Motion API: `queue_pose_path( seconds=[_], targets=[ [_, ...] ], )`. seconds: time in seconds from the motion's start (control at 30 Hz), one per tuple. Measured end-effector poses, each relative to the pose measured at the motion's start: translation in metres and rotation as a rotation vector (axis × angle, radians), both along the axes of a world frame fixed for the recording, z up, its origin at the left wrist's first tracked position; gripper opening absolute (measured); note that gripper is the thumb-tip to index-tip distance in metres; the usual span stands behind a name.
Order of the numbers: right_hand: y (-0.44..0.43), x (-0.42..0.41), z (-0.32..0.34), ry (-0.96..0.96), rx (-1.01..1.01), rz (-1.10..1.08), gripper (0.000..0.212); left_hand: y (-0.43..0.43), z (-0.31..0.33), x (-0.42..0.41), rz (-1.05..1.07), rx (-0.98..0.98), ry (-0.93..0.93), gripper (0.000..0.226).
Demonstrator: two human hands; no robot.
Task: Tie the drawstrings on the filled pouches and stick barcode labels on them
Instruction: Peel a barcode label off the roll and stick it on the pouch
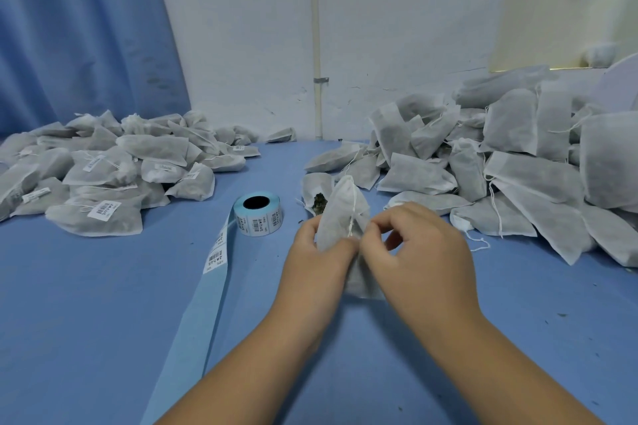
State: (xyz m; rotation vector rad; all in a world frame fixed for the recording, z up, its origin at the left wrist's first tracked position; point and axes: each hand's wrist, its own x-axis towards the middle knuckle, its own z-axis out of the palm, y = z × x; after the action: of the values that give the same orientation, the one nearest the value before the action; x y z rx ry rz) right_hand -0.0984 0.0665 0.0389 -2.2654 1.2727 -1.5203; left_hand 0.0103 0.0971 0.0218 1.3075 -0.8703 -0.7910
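Head view: left hand point(321, 252), right hand point(421, 252) both pinching one pouch point(340, 214); one label roll point(259, 216); two heaps point(103, 169) point(500, 155)

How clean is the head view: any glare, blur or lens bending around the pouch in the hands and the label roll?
Head view: soft, even light, no glare; the white fabric pouch, gripped by left hand and right hand, looks slightly soft, its thin drawstring traceable; bars on the blue-backed label roll show, the print does not; wide-angle bending curves the edge of the blue curtain.
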Motion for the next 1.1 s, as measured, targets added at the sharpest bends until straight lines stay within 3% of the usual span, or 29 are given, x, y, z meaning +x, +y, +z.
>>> queue_pose_path(
  seconds=[0.33, 0.5, 0.6, 0.73, 0.83, 0.93, 1.0, 1.1],
  targets=[
    [-0.007, -0.004, -0.004, 0.16, 0.046, 0.252, 0.012, 0.001, 0.0, 0.003, -0.06, 0.004, -0.084, 0.02],
    [-0.011, -0.009, -0.005, 0.24, 0.041, 0.322, 0.015, -0.001, 0.003, 0.004, -0.092, -0.018, 0.078, 0.022],
    [-0.01, -0.01, -0.004, 0.331, 0.023, 0.351, 0.025, -0.002, 0.004, 0.006, -0.073, -0.042, 0.208, 0.043],
    [-0.01, -0.009, -0.007, 0.428, 0.028, 0.395, 0.035, -0.003, 0.0, 0.01, -0.087, -0.072, 0.257, 0.022],
    [-0.009, -0.006, -0.009, 0.169, 0.097, 0.436, 0.025, -0.003, -0.002, 0.014, -0.082, -0.077, 0.231, 0.021],
    [-0.012, -0.005, -0.005, -0.149, 0.295, 0.334, 0.012, -0.002, -0.001, 0.014, -0.061, -0.073, 0.186, 0.02],
    [-0.014, -0.006, -0.003, -0.255, 0.512, 0.305, 0.023, -0.002, -0.001, 0.012, -0.053, -0.062, 0.151, 0.019],
    [-0.013, -0.008, -0.004, -0.304, 0.78, 0.442, 0.027, -0.001, -0.002, 0.008, -0.039, -0.059, 0.109, 0.02]
  ],
)
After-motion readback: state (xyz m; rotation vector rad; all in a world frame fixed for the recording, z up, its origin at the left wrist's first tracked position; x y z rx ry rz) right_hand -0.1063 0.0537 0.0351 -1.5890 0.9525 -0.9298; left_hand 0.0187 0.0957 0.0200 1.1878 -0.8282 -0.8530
